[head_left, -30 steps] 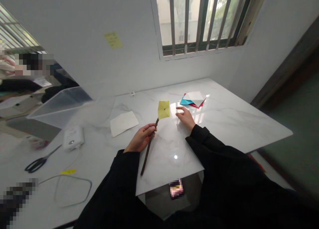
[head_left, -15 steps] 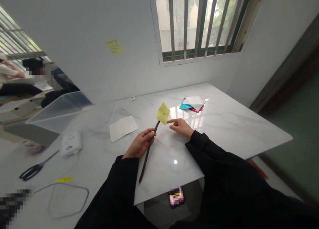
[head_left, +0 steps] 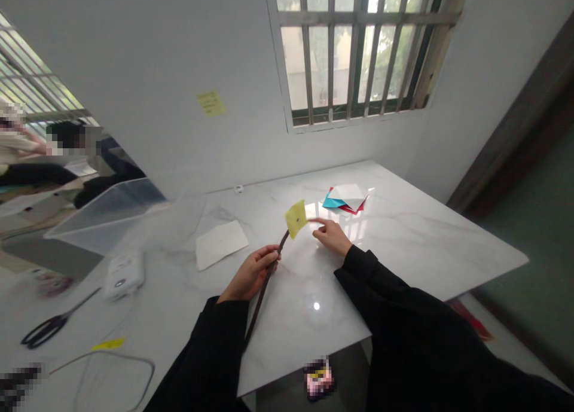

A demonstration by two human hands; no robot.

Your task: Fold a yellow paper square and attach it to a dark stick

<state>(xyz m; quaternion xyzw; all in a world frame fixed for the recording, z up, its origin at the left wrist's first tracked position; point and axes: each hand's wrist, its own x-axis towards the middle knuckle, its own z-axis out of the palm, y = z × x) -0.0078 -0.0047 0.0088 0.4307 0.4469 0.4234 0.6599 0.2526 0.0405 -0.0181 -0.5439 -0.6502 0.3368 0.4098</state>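
My left hand (head_left: 251, 274) grips a thin dark stick (head_left: 264, 284) slanting up to the right. A folded yellow paper square (head_left: 296, 218) is pinned at the stick's top end. My right hand (head_left: 330, 235) is just right of the yellow paper, its index finger stretched toward the paper's edge; whether it touches is unclear. Both hands hover over the white marble table (head_left: 403, 232).
A stack of coloured paper sheets (head_left: 346, 197) lies behind my right hand. A white sheet (head_left: 220, 243) lies left of the stick. Further left are a clear plastic box (head_left: 107, 211), a white device (head_left: 123, 273), scissors (head_left: 47, 328) and a cable loop. Other people sit far left.
The yellow paper has turned on the stick from facing me to tilted and edge-on. My right index finger has reached to its right edge. The camera has tilted upward.
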